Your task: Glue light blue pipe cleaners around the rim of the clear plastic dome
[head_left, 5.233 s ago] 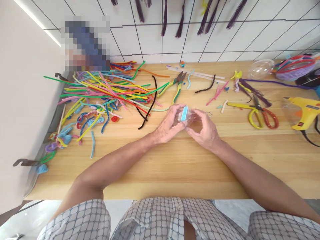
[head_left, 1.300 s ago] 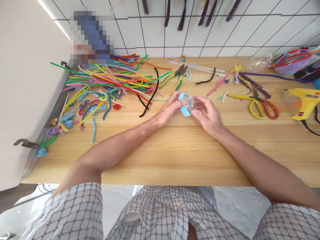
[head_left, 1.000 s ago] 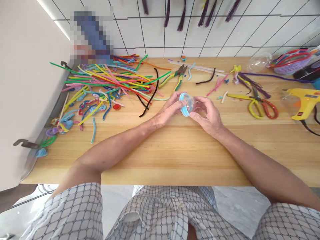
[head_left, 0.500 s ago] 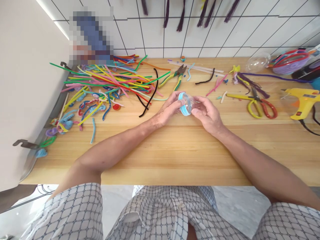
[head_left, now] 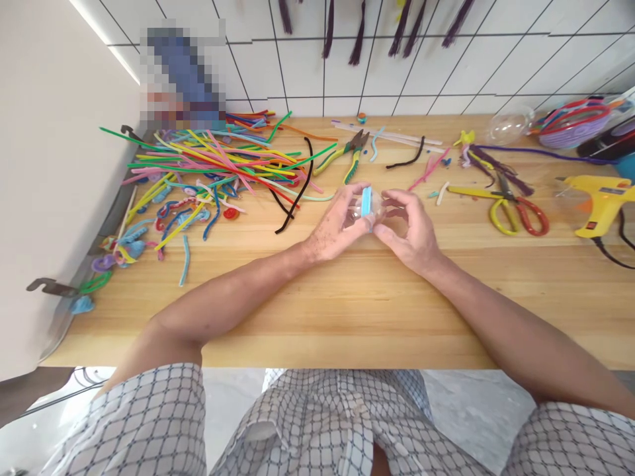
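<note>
Between my hands, over the middle of the wooden table, is a clear plastic ball with a light blue band round its middle. My left hand grips its left side, thumb at the lower edge of the band. My right hand has its fingers and thumb curled on the right side of the ball. The band stands nearly upright, edge-on to me. Part of the ball is hidden behind my left fingers. Just beyond my hands lie pliers with green and yellow handles.
A pile of coloured pipe cleaners covers the left of the table. To the right lie scissors, a yellow glue gun and another clear plastic shell. Dark tassels hang along the tiled wall.
The blue band has turned from a tilted ring to edge-on. My left hand has shifted round the ball's left side, its thumb now lower on the band.
</note>
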The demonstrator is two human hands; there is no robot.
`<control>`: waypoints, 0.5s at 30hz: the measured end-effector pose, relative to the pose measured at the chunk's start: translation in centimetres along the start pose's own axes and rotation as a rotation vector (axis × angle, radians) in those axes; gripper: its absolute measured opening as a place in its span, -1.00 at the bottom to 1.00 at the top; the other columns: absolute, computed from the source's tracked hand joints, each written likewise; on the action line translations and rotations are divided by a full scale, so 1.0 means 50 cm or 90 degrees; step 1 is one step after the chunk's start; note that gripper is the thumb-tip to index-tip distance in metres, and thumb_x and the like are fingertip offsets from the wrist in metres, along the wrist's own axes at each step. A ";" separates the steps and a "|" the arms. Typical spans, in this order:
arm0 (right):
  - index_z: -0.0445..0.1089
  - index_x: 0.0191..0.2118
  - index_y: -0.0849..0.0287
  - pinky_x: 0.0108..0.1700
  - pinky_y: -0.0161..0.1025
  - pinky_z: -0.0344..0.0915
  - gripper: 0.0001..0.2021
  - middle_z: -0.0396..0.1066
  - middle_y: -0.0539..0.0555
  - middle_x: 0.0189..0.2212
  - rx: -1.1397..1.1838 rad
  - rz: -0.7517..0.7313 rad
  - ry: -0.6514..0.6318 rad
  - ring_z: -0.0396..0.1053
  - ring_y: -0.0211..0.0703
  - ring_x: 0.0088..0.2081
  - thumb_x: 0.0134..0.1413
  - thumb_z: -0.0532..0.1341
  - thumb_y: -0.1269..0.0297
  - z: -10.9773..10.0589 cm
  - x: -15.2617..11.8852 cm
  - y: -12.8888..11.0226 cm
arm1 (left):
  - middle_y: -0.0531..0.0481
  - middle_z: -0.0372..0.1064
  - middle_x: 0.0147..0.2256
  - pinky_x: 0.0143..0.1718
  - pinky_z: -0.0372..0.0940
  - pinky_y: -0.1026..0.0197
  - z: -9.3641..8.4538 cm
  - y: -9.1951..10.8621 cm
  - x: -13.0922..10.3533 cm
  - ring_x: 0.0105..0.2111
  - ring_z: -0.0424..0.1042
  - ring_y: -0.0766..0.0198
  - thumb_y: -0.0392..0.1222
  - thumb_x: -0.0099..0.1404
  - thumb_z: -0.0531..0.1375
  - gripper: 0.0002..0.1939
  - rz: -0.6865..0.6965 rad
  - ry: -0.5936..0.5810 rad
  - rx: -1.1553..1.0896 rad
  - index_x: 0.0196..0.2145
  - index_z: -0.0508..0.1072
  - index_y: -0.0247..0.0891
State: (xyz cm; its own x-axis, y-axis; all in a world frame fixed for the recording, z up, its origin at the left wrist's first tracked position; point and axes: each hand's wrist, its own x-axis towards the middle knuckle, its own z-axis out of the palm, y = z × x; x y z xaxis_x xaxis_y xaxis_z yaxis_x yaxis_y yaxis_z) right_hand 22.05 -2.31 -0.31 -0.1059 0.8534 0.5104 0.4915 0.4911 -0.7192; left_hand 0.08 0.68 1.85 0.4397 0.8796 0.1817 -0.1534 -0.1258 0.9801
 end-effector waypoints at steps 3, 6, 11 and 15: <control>0.36 0.37 -0.04 0.15 0.23 0.61 -0.32 0.48 0.27 0.29 -0.027 -0.018 -0.042 0.53 0.28 0.22 0.25 0.46 -0.12 0.002 0.000 -0.007 | -0.18 0.36 0.33 0.54 0.09 -0.12 0.000 0.005 -0.004 0.39 0.29 -0.14 0.02 0.30 0.46 -0.36 0.031 0.003 0.043 0.27 0.45 -0.13; 0.35 0.37 -0.03 0.14 0.23 0.62 -0.34 0.50 0.27 0.26 -0.031 -0.021 -0.051 0.54 0.27 0.22 0.27 0.44 -0.12 0.002 0.001 -0.007 | -0.18 0.37 0.30 0.54 0.09 -0.12 -0.001 0.006 -0.004 0.37 0.29 -0.16 -0.01 0.28 0.47 -0.35 0.033 0.000 0.049 0.26 0.47 -0.13; 0.36 0.36 -0.02 0.14 0.22 0.63 -0.34 0.51 0.27 0.26 -0.036 -0.026 -0.050 0.56 0.27 0.20 0.27 0.45 -0.13 0.000 0.001 -0.003 | -0.20 0.36 0.29 0.50 0.14 -0.12 -0.004 0.002 -0.003 0.33 0.31 -0.17 0.00 0.29 0.47 -0.33 0.046 -0.014 0.077 0.29 0.45 -0.15; 0.35 0.36 -0.01 0.12 0.20 0.64 -0.34 0.52 0.28 0.24 -0.041 -0.035 -0.053 0.56 0.27 0.20 0.27 0.45 -0.10 0.000 -0.001 -0.003 | -0.22 0.33 0.30 0.42 0.25 -0.11 -0.010 -0.016 0.001 0.30 0.35 -0.13 0.10 0.38 0.40 -0.32 0.083 -0.032 0.138 0.34 0.39 -0.17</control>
State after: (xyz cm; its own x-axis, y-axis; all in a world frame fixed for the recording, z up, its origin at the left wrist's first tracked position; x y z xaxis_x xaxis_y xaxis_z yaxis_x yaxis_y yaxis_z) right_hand 21.98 -2.40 -0.23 -0.2040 0.8388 0.5048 0.5379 0.5269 -0.6581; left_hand -0.22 1.06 1.05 0.4733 0.8261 0.3058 -0.0209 -0.3365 0.9415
